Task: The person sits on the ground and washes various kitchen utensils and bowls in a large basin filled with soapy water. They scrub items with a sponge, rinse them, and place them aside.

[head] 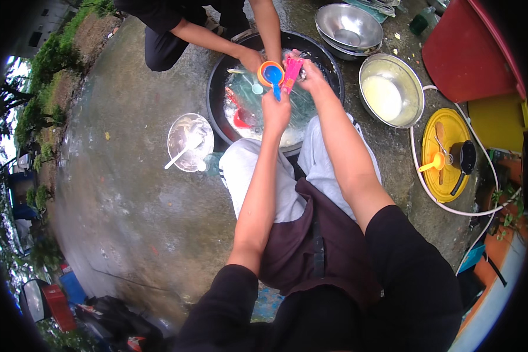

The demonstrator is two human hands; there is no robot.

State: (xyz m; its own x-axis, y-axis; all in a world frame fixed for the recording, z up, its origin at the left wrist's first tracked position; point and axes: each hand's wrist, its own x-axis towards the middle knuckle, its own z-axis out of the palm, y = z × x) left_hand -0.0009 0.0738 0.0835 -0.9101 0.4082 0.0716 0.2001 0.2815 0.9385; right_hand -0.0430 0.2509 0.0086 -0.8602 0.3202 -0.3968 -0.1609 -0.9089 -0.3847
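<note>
My left hand (276, 113) grips the handles of nested measuring cups over a wide black basin (210, 94). A blue measuring cup (272, 74) sits inside an orange measuring cup (261, 78). Beside them is a bright pink plastic utensil (293, 72), its far end in the fingers of my right hand (313, 75). Something small and silvery shows at that palm, too small to name. Soapy water (270, 116) in the basin holds a red plastic scoop (242, 119) and a mint-green spoon (257, 89). Another person's hands (251, 59) reach into the basin opposite me.
Left of the basin stands a bowl (184, 163) with white residue and a spatula (185, 152). Stacked steel bowls (350, 26) and a milky bowl (391, 94) stand right. Farther right are a red tub (466, 53), a hose (416, 145) and a yellow lid (431, 180) bearing utensils.
</note>
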